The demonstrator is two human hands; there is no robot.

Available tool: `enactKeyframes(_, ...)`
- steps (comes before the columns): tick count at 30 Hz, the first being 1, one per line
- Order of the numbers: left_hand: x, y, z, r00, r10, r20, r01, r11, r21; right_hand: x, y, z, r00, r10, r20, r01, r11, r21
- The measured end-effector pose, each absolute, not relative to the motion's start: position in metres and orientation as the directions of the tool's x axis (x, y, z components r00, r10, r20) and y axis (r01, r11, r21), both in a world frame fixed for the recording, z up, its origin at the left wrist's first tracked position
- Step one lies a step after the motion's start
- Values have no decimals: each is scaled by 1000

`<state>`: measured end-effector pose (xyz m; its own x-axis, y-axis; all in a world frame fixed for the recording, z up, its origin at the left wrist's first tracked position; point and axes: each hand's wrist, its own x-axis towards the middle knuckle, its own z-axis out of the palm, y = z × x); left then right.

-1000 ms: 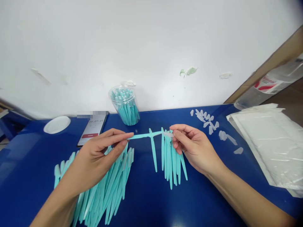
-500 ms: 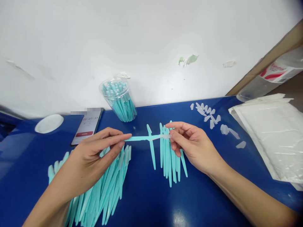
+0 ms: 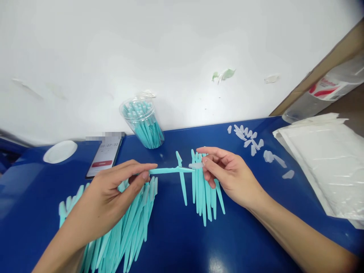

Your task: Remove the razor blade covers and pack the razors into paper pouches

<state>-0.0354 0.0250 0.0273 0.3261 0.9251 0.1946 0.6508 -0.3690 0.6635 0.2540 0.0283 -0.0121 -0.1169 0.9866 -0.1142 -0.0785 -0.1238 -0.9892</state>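
Fingers of the left hand (image 3: 113, 197) are pinching one end of a teal stick (image 3: 167, 171), which is lying level above the blue table (image 3: 176, 242), stretched toward the right. The right hand (image 3: 227, 176) is pinching a small clear cap (image 3: 196, 165) between thumb and forefinger, just at the right end of that stick; whether the cap is touching the stick's tip is hard to tell. Both hands are hovering above the table near its middle.

Under the left hand a big heap of teal sticks (image 3: 125, 231) is lying fanned out toward the near edge. Under the right hand a smaller row of sticks (image 3: 203, 193) is lying side by side, pointing near. Farther off, a clear cup (image 3: 143, 123) full of sticks is standing against the white wall. A phone (image 3: 105, 159) and a white lid (image 3: 60, 151) are resting at the far left. Loose clear caps (image 3: 250, 138) are scattered at the far right, next to a stack of plastic bags (image 3: 321, 167).
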Motion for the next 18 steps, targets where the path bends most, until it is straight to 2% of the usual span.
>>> enactKeyframes(4, -34, 24, 32, 231, 968, 101, 735, -241, 634, 252, 28, -10, -100, 991, -88, -91, -97, -991)
enactKeyframes(9, -37, 24, 33, 77, 996, -39, 753, -32, 658, 251, 27, -10, -88, 994, -57, -87, -65, -994)
enactKeyframes(18, -36, 23, 29, 28, 992, -127, 729, 66, 681, 249, 25, -12, -77, 996, -37, -67, -43, -997)
